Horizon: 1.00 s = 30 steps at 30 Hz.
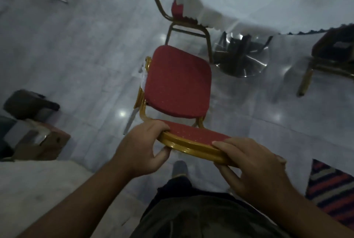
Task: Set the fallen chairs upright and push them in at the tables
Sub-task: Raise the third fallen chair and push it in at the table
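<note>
A red-cushioned chair with a gold metal frame stands upright on the pale floor right in front of me. My left hand grips the left end of its backrest top rail. My right hand grips the right end of the same rail. Just beyond it, a second red chair is tucked under the round table with the white cloth. The table's shiny metal base shows beneath the cloth, to the right of the held chair's seat.
A third chair, dark and partly cut off, stands at the table's right. A cardboard box and a dark object sit at the left. A striped rug lies at lower right. My foot is behind the chair.
</note>
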Each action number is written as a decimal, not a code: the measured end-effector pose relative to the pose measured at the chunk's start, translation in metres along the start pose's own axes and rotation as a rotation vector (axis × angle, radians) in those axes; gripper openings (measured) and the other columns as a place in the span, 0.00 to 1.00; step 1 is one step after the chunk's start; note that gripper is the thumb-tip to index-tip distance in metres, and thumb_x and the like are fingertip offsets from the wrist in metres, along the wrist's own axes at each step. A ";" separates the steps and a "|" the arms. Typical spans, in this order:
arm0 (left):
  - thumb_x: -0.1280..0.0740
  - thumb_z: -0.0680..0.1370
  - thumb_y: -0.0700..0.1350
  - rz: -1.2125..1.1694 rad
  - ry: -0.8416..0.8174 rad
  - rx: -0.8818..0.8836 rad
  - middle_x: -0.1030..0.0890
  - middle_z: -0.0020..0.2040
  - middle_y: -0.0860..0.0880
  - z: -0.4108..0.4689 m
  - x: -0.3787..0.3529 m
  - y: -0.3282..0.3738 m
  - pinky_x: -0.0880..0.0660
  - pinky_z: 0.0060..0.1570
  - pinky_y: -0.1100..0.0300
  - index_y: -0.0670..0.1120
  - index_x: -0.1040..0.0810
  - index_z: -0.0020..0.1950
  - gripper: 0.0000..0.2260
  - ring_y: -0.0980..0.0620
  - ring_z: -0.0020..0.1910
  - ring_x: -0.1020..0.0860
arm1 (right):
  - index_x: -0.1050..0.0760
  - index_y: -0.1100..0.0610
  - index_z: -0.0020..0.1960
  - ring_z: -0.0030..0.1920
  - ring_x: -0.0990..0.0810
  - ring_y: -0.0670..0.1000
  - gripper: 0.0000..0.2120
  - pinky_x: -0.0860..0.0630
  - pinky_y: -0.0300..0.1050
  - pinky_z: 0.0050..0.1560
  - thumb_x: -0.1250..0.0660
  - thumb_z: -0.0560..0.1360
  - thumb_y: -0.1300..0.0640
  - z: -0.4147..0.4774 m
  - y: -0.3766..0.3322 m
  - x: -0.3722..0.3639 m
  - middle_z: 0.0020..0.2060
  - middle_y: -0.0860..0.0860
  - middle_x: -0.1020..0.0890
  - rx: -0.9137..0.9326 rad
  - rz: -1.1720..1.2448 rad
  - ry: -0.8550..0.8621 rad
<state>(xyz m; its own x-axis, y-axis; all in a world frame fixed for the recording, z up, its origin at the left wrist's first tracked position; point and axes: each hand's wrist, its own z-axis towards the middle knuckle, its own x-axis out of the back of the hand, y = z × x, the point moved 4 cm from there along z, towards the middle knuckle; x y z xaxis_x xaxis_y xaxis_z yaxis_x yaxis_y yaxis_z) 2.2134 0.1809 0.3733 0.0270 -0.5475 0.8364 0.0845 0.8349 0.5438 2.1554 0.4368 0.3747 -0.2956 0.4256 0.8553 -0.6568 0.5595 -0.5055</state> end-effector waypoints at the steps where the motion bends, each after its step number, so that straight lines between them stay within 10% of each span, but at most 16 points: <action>1: 0.28 0.73 0.48 0.046 0.010 -0.016 0.19 0.52 0.52 -0.004 0.007 0.009 0.23 0.50 0.55 0.45 0.21 0.59 0.16 0.54 0.50 0.21 | 0.24 0.48 0.68 0.58 0.21 0.47 0.20 0.21 0.48 0.54 0.34 0.78 0.45 0.004 -0.003 -0.002 0.60 0.44 0.20 0.020 0.037 -0.031; 10: 0.29 0.76 0.54 0.284 -0.005 -0.114 0.18 0.58 0.49 -0.023 0.019 0.047 0.26 0.59 0.54 0.45 0.21 0.63 0.19 0.50 0.57 0.22 | 0.28 0.54 0.73 0.68 0.25 0.40 0.24 0.26 0.37 0.65 0.32 0.79 0.51 0.039 -0.035 -0.002 0.68 0.44 0.22 0.274 0.364 -0.133; 18: 0.37 0.74 0.73 0.434 0.015 0.007 0.20 0.50 0.55 -0.022 0.038 0.023 0.28 0.50 0.50 0.52 0.19 0.54 0.26 0.52 0.49 0.24 | 0.38 0.44 0.78 0.68 0.28 0.41 0.31 0.26 0.41 0.61 0.32 0.78 0.45 0.041 -0.039 -0.031 0.69 0.41 0.26 0.272 0.174 -0.199; 30: 0.29 0.73 0.66 0.429 0.292 -0.141 0.20 0.38 0.51 -0.008 0.050 -0.037 0.28 0.33 0.56 0.48 0.18 0.42 0.21 0.49 0.35 0.23 | 0.30 0.41 0.49 0.43 0.32 0.40 0.26 0.34 0.35 0.41 0.47 0.69 0.20 0.090 -0.029 -0.053 0.42 0.36 0.31 -0.042 0.031 -0.159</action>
<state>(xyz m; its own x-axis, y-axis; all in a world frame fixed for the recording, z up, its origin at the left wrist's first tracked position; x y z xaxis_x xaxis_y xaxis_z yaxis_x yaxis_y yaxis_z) 2.2195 0.1222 0.3942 0.3631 -0.1680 0.9165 0.1374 0.9825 0.1257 2.1276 0.3348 0.3544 -0.4234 0.3273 0.8448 -0.6173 0.5783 -0.5334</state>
